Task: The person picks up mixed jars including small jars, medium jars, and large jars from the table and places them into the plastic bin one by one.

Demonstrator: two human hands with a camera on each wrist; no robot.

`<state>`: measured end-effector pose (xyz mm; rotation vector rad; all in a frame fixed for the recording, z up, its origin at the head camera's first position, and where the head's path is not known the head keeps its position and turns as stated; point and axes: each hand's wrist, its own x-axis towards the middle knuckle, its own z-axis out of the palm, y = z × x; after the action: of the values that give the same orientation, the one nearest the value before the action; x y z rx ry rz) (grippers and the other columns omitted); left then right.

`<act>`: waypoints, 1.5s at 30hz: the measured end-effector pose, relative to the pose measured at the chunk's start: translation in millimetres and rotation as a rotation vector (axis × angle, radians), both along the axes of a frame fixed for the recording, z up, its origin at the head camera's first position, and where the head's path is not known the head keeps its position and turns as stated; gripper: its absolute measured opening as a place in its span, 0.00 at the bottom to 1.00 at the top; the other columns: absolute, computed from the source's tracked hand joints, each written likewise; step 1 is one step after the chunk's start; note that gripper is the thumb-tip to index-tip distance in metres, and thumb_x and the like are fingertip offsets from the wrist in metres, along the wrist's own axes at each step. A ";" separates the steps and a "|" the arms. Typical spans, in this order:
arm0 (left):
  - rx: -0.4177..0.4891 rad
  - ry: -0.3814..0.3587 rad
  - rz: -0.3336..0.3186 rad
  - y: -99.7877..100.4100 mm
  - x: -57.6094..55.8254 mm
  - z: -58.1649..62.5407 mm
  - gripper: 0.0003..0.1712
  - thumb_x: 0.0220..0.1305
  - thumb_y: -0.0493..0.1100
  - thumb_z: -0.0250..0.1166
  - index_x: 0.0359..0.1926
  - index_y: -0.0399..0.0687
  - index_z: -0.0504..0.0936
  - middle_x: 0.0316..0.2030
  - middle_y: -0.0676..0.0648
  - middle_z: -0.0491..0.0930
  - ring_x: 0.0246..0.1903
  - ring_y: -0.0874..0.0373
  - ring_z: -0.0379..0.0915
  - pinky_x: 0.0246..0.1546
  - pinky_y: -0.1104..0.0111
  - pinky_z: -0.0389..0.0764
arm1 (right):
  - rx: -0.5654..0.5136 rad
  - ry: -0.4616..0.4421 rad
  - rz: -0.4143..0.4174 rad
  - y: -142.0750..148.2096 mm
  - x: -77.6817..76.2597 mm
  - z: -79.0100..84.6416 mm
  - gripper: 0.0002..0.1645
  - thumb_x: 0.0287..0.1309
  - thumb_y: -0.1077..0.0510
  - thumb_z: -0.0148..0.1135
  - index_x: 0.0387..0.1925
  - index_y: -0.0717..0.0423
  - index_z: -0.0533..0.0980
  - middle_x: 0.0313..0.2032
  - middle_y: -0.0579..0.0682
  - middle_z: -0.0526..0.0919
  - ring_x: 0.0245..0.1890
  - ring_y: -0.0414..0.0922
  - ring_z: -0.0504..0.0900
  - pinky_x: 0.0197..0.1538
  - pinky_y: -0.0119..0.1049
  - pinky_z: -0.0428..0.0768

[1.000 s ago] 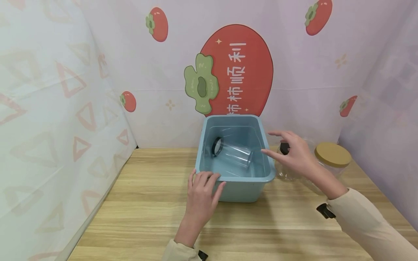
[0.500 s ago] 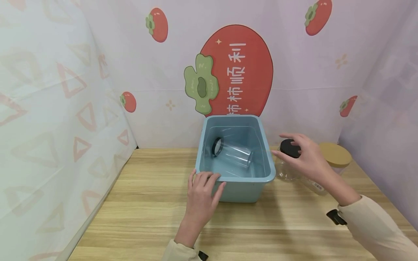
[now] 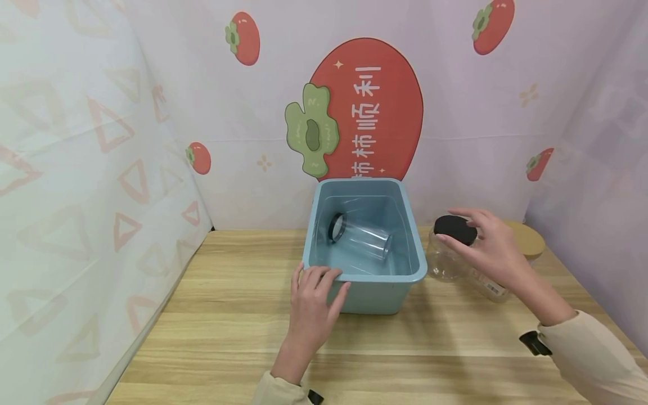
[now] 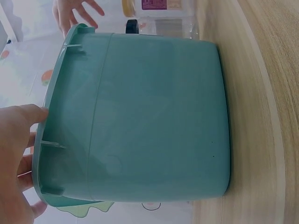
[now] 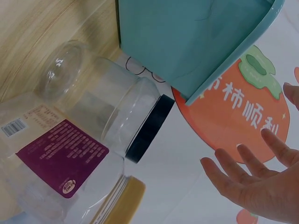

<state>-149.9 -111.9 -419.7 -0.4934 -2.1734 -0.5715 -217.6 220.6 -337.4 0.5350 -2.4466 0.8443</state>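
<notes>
A blue plastic bin (image 3: pixel 377 297) stands on the table, and my left hand (image 3: pixel 310 306) holds its near left rim. Fingers go over the rim there, with the thumb (image 4: pixel 33 113) on the outer side. Inside the bin a clear jar (image 3: pixel 367 239) with a black lid lies on its side. My right hand (image 3: pixel 488 247) hovers over a clear jar (image 3: pixel 445 264) whose black lid (image 5: pixel 150 128) faces up, its fingers and thumb spread around the lid's level. The right wrist view shows this hand (image 5: pixel 261 182) apart from the jar, holding nothing.
Right of the black-lidded jar, a second clear jar (image 5: pixel 28 168) with a tan lid (image 3: pixel 526 239) and a purple label stands close by, partly behind my right hand. A patterned cloth (image 3: pixel 263 112) hangs behind the wooden table (image 3: pixel 228 337).
My right hand has moved right, away from the bin's right rim, to over the black-lidded jar. My left hand and the bin have stayed in place.
</notes>
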 end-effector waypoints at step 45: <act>0.000 0.000 0.019 3.2 2.1 0.1 0.14 0.64 0.44 0.76 0.48 0.44 0.88 0.43 0.45 0.84 0.50 0.47 0.78 0.66 0.37 0.72 | 0.034 -0.033 -0.186 70.7 3.1 -15.6 0.36 0.62 0.55 0.75 0.65 0.69 0.74 0.61 0.76 0.75 0.58 0.73 0.72 0.51 0.73 0.69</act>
<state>-147.8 -108.7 -419.6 -0.4718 -2.1761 -0.5611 -214.6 291.3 -353.0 0.3017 -2.4980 0.7420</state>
